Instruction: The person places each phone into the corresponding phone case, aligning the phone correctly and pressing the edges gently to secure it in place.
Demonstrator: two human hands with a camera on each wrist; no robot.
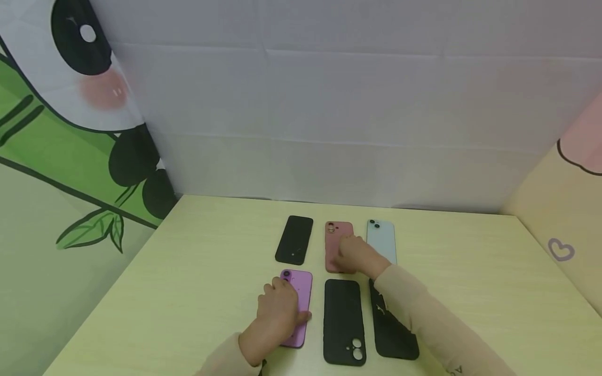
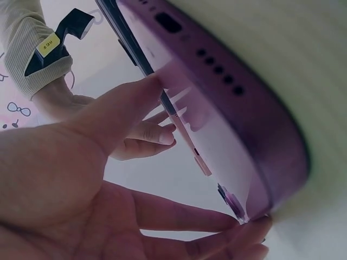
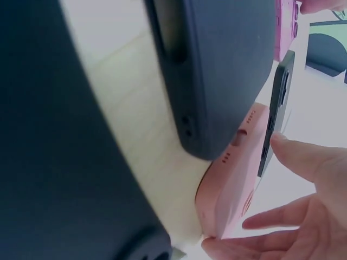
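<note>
A purple phone (image 1: 304,284) lies camera side up near the front of the table. My left hand (image 1: 277,308) holds it across its width, thumb (image 2: 135,100) at one long edge and fingers (image 2: 190,211) at the other. Behind it lies a pink phone (image 1: 331,243), also back up. My right hand (image 1: 352,253) is over its lower half. In the right wrist view, the lower fingertips (image 3: 214,246) are right at the pink phone's edge while the thumb (image 3: 303,160) stands off above its far side. The fingers there are fairly straight.
A black phone (image 1: 293,240) lies left of the pink one, a light-blue phone (image 1: 383,237) right of it. In front are a black phone case (image 1: 343,318) with camera holes and another black case (image 1: 395,337), partly under my right sleeve (image 1: 437,318). A white wall (image 1: 329,104) rises behind.
</note>
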